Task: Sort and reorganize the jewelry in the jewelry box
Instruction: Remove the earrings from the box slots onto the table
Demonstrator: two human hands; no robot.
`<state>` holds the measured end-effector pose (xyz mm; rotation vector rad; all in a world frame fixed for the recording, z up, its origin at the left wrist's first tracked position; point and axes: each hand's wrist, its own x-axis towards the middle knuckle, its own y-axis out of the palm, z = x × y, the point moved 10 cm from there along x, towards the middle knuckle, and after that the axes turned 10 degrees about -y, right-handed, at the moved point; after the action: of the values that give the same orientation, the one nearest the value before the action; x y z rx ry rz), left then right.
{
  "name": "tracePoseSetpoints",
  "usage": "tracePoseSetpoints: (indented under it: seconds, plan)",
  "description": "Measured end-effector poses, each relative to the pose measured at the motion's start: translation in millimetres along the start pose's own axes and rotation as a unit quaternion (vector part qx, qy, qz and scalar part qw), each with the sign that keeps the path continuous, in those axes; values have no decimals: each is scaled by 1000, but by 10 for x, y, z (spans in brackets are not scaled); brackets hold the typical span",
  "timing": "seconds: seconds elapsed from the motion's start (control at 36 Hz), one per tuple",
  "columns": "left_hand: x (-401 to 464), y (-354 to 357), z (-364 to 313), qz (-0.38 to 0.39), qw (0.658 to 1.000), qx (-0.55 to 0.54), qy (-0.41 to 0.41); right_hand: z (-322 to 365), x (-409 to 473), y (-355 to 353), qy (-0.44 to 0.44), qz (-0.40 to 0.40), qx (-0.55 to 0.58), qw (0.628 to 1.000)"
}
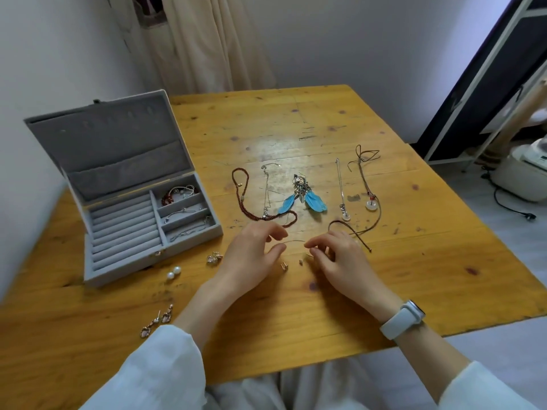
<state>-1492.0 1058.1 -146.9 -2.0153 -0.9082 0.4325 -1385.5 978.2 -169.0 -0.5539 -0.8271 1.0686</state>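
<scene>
White sleeves (165,362) sit nearest the cam, w/ a white watch (403,319) on the right wrist. Left hand (251,253) and right hand (334,255) meet mid-table, each pinching one end of a thin wire-like piece (294,241) stretched between them; too fine to tell if it's a chain or a hoop. Two tiny studs (284,266) lie just below it.

Progress, judged: early to mid. Open grey jewelry box (118,250) at left has a red bead bracelet (168,198) and a couple of silver chains in its side compartments, but the ring rolls look bare.

Most stuff is out on the wooden table (296,306):
- brown bead necklace (238,190)
- blue feather earrings (305,199)
- cord pendant (370,204)
- pearl studs (173,272)
- rose-gold drop earrings (157,319) near the left sleeve

Laid out in rows, so sorting seems done-ish; putting back is mostly left.
</scene>
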Motion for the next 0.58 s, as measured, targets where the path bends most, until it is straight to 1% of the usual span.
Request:
tracePoseSetpoints:
  seconds: [0.11, 0.25, 0.33, 0.42, 0.47, 0.58]
  plan:
    - [20, -297, 123, -43, 999, -1, -16, 171, 181, 41, -13, 5, 14, 1000]
    - [23, -687, 464, -82, 995, 14, -59, 483, 470, 154, -48, 16, 29, 998]
    - [-13, -927, 774, -127, 985, 49, -109, 687, 691, 269, -70, 31, 25, 997]
    - [-85, -1159, 1163, -177, 964, 95, -175, 866, 930, 437, -96, 42, 10, 994]
    - [-110, -1250, 1427, -181, 950, 118, -224, 966, 1089, 571, -108, 58, -4, 992]
    - [-107, -1246, 1831, -134, 932, 147, -305, 1141, 1422, 808, -124, 89, -39, 988]
